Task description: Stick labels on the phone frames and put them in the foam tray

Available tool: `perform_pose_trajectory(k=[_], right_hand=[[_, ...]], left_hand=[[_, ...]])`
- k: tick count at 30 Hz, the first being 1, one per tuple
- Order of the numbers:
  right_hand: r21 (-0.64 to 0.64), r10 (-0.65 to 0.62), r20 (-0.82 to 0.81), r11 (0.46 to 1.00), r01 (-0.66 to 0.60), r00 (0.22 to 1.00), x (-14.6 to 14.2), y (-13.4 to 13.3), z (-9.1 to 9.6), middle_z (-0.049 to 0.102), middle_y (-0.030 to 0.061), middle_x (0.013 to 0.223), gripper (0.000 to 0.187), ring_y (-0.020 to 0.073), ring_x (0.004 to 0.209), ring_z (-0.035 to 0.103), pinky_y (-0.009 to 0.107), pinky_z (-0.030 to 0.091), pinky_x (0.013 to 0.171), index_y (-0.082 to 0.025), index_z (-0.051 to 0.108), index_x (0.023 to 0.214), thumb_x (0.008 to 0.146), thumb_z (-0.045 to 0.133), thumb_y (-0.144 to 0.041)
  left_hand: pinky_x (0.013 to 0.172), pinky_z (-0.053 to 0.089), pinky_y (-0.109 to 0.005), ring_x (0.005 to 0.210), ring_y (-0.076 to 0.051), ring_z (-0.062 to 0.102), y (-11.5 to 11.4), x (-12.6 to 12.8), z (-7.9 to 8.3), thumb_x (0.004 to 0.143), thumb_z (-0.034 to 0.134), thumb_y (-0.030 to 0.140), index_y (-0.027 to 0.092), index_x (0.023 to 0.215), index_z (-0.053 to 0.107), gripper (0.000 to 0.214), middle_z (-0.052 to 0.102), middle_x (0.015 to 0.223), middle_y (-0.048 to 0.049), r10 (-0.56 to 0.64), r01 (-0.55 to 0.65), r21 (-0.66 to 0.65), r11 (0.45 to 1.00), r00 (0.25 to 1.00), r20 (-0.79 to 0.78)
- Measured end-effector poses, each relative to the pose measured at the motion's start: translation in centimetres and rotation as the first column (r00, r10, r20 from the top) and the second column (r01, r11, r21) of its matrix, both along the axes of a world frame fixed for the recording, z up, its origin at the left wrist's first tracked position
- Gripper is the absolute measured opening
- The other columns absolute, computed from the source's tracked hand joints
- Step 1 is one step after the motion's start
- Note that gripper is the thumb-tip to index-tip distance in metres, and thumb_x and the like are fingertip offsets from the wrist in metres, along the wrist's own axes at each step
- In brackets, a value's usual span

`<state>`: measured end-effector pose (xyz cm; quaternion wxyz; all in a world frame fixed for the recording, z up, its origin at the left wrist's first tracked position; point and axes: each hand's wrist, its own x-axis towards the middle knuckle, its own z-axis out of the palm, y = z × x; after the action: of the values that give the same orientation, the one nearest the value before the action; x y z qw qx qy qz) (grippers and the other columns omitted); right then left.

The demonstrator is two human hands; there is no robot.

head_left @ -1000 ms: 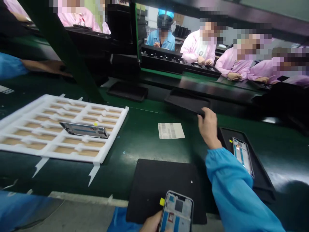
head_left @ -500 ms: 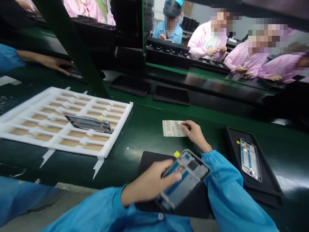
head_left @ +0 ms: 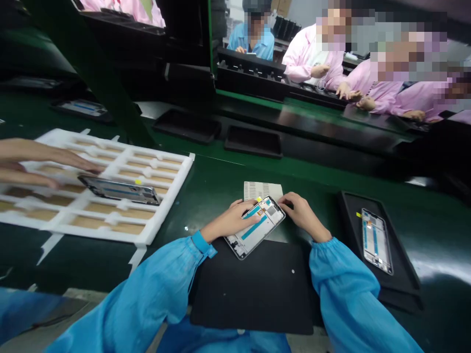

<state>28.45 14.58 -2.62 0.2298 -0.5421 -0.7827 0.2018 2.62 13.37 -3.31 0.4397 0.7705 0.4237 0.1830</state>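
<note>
My left hand (head_left: 231, 219) holds a phone frame (head_left: 253, 233) tilted, its inner side facing up, with blue strips and a yellow tab at its upper edge. Beneath its lower part lies a black mat (head_left: 253, 294). A pale sheet with rows of small dark labels (head_left: 257, 189) lies on the bench behind the frame, partly covered by it. At the frame's upper right corner, the thumb and forefinger of my right hand (head_left: 303, 215) are pinched together. Whatever may be between those fingertips is too small to make out.
On the left, a co-worker's hand (head_left: 55, 159) reaches over a white foam tray (head_left: 121, 236), where another phone frame (head_left: 117, 190) leans. A black tray (head_left: 401, 279) at right carries a phone frame (head_left: 377, 240). Two black trays (head_left: 186, 125) (head_left: 253, 142) lie further back.
My left hand has moved the phone frame forward, over the label sheet's near edge. My right hand has come off the sheet to the frame's corner. A co-worker's hand has come over the foam tray.
</note>
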Motion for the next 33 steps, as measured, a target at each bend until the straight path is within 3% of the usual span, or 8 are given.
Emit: perform_pose_trajectory(k=[6, 12, 17, 22, 27, 33], right_hand=[[0.005, 0.023, -0.029, 1.000, -0.023, 0.999, 0.4, -0.8, -0.5, 0.063, 0.0076, 0.094, 0.012, 0.0256, 0.095, 0.056, 0.043, 0.046, 0.088, -0.023, 0.062, 0.085, 0.091, 0.052, -0.027], [-0.027, 0.012, -0.082, 1.000, -0.015, 0.997, 1.0, -1.0, -1.1, 0.059, 0.0076, 0.094, 0.014, 0.0255, 0.096, 0.055, 0.046, 0.045, 0.092, -0.022, 0.065, 0.082, 0.090, 0.057, -0.032], [-0.054, 0.014, -0.199, 0.998, -0.025, 0.980, 2.1, -2.6, -1.1, 0.058, 0.0062, 0.096, 0.023, 0.0213, 0.095, 0.059, 0.039, 0.048, 0.091, -0.022, 0.065, 0.082, 0.091, 0.057, -0.043], [-0.016, -0.090, -0.263, 0.996, 0.089, 0.961, 2.3, -3.5, -1.7, 0.060, 0.0092, 0.104, 0.025, 0.0213, 0.095, 0.061, 0.036, 0.051, 0.083, -0.021, 0.060, 0.087, 0.094, 0.051, -0.044], [0.012, -0.100, -0.167, 0.995, 0.103, 0.981, 0.3, -3.3, -2.0, 0.064, 0.0060, 0.094, 0.011, 0.0227, 0.092, 0.058, 0.039, 0.046, 0.086, -0.023, 0.063, 0.093, 0.092, 0.054, -0.030], [0.009, -0.137, -0.044, 0.990, 0.137, 0.990, -0.7, -3.2, -1.7, 0.062, 0.0067, 0.092, 0.012, 0.0244, 0.091, 0.053, 0.040, 0.040, 0.084, -0.022, 0.062, 0.084, 0.091, 0.052, -0.020]], left_hand=[[0.122, 0.018, -0.048, 0.143, -0.027, 0.036, 0.0, -0.1, 0.2, 0.094, 0.050, 0.049, 0.023, 0.123, 0.063, 0.041, 0.044, 0.152, -0.0050, -0.041, 0.041, 0.025, 0.999, 0.999, -0.017], [0.122, 0.017, -0.049, 0.144, -0.028, 0.035, -0.3, 0.2, 0.8, 0.094, 0.050, 0.046, 0.021, 0.115, 0.064, 0.035, 0.043, 0.153, -0.0061, -0.042, 0.044, 0.039, 0.998, 0.998, -0.043], [0.122, 0.016, -0.048, 0.143, -0.026, 0.037, -0.3, 0.3, 0.9, 0.095, 0.051, 0.043, 0.019, 0.110, 0.065, 0.032, 0.044, 0.151, -0.0086, -0.051, 0.053, 0.045, 0.998, 0.997, -0.055], [0.121, 0.017, -0.049, 0.144, -0.026, 0.035, -0.3, 0.1, 0.8, 0.095, 0.050, 0.045, 0.020, 0.115, 0.065, 0.036, 0.045, 0.151, -0.0080, -0.060, 0.064, 0.062, 0.996, 0.997, -0.057], [0.118, 0.026, -0.048, 0.142, -0.028, 0.037, -0.2, -0.1, 0.6, 0.093, 0.051, 0.046, 0.020, 0.112, 0.067, 0.036, 0.051, 0.146, -0.0071, -0.060, 0.066, 0.086, 0.994, 0.996, -0.063], [0.120, 0.022, -0.049, 0.143, -0.029, 0.035, -0.3, -0.1, 0.3, 0.093, 0.051, 0.049, 0.021, 0.111, 0.068, 0.038, 0.048, 0.149, -0.0070, -0.052, 0.061, 0.108, 0.992, 0.995, -0.088]])
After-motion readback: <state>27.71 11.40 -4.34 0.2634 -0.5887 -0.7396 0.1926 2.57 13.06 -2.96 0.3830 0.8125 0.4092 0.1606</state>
